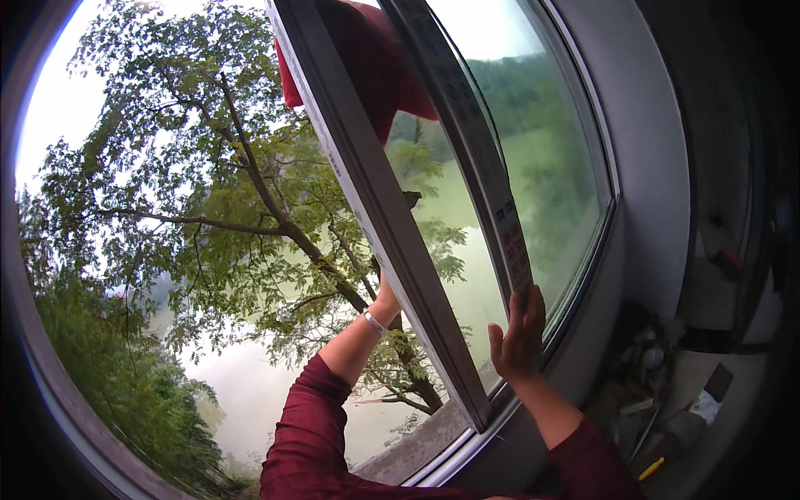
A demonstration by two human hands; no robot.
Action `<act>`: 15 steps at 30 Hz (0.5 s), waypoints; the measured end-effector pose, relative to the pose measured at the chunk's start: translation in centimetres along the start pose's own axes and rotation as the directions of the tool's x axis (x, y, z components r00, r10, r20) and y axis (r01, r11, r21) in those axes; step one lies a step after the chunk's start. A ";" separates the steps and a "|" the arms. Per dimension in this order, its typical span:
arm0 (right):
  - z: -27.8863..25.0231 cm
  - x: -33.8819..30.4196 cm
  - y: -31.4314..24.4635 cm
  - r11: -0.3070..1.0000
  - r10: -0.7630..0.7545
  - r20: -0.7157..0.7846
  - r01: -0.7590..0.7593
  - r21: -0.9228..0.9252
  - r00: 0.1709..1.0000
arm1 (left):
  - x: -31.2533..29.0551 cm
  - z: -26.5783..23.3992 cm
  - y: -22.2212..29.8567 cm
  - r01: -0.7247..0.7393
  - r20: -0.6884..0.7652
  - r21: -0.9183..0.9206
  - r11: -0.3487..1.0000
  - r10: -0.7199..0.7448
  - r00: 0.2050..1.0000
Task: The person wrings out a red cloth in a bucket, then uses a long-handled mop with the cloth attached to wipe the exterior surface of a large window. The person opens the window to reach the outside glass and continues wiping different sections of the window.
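Beyond one leafy tree (pixel 208 192), one open window sash (pixel 392 225); left hand (pixel 385 293) half hidden, grip unclear; right hand (pixel 518 333) open-palmed against it

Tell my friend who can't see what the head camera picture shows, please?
A person leans at an open window sash. Their left hand reaches outside behind the frame, mostly hidden. Their right hand presses flat on the sash's inner edge. A red cloth shows through the glass, with a leafy tree beyond.
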State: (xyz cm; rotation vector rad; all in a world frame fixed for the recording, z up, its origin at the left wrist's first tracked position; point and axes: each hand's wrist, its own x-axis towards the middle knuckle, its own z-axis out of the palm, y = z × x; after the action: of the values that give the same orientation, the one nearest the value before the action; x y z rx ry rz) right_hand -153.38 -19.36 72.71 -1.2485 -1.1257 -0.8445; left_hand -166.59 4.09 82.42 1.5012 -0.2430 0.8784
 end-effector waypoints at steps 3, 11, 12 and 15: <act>-0.1 0.2 2.4 0.997 0.000 -0.027 -0.002 -0.082 1.000 | 7.6 6.5 6.6 0.131 0.307 -0.314 0.940 -0.030 0.951; 0.0 1.9 5.1 0.998 0.048 0.026 -0.047 -0.043 0.999 | 21.5 8.2 22.8 0.023 0.274 -0.052 0.998 -0.008 0.962; -1.1 1.6 2.9 0.997 0.008 0.052 -0.004 -0.072 0.999 | 21.3 8.3 24.2 0.014 0.258 -0.050 0.999 0.000 0.966; -3.3 -3.0 -5.6 0.866 -0.269 0.132 0.180 0.466 0.954 | 19.8 9.9 24.5 -0.015 -0.153 0.009 1.000 0.017 0.988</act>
State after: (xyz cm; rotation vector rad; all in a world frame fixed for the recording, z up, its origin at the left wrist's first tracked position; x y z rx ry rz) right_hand -158.86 -23.80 71.51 -0.8295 -1.5483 -0.5886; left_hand -164.89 -1.98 114.80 1.4330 -0.1392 1.0032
